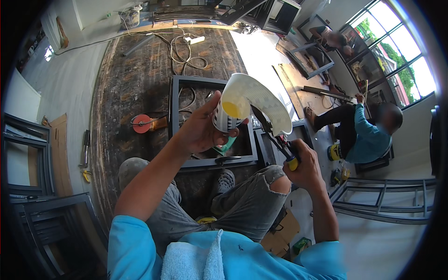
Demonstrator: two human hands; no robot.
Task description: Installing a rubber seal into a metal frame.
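Observation:
My left hand [201, 125] is wrapped round a paper cup [225, 122] with a black-and-white patterned outside and yellow at the bottom inside. A long curved strip [272, 106] of the cup's wall, partly cut away, bends out to the right. My right hand [302, 164] is closed on snips [282, 148] with dark blades and yellow-and-dark handles. Their blades reach up to the strip beside the cup; exactly where they touch it is hard to see. Below the cup, a grey rectangular metal frame [174, 109] lies on the stained board in front of my knees.
A power tool with a red disc [142, 123] lies left of the frame, near coiled cable [179, 56]. More grey frames [60, 219] lean at left; others [382, 196] lie at right. One co-worker in blue [371, 135] sits at right, another person [329, 39] beyond.

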